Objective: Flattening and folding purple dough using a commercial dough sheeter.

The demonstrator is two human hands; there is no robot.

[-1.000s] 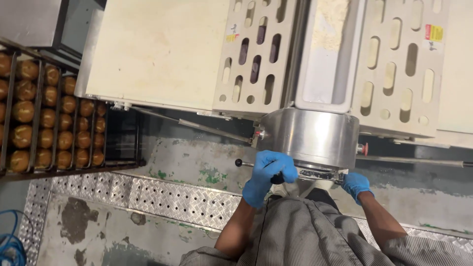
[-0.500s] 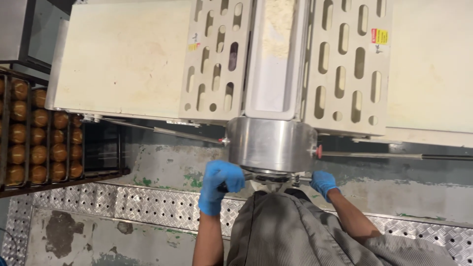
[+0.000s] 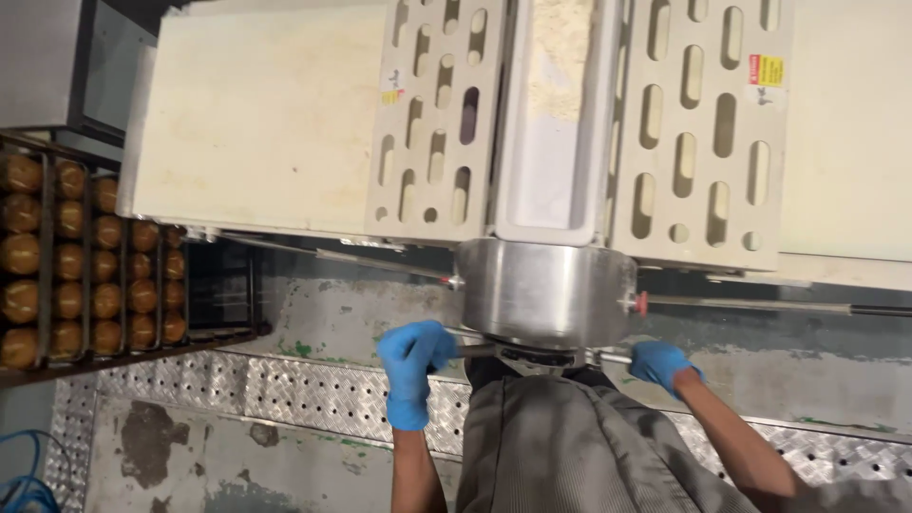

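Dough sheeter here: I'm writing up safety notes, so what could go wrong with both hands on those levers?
Both gloved hands, left hand and right hand, grip thin levers right under the steel housing; a glove might snag there. The loose shirt hangs close to the machine and could catch.

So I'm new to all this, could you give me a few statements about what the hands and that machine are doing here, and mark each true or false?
1. Both hands wear blue gloves. True: the left hand and the right hand are both gloved in blue.
2. The left hand is closed around a thin metal handle under the steel drum. True.
3. The rack at the left is bare. False: it holds rows of browned buns.
4. The cream conveyor belt carries a large sheet of dough. False: its surface shows nothing on it.
5. The right hand rests on the slotted guard. False: it is low beside the drum, at a rod end.
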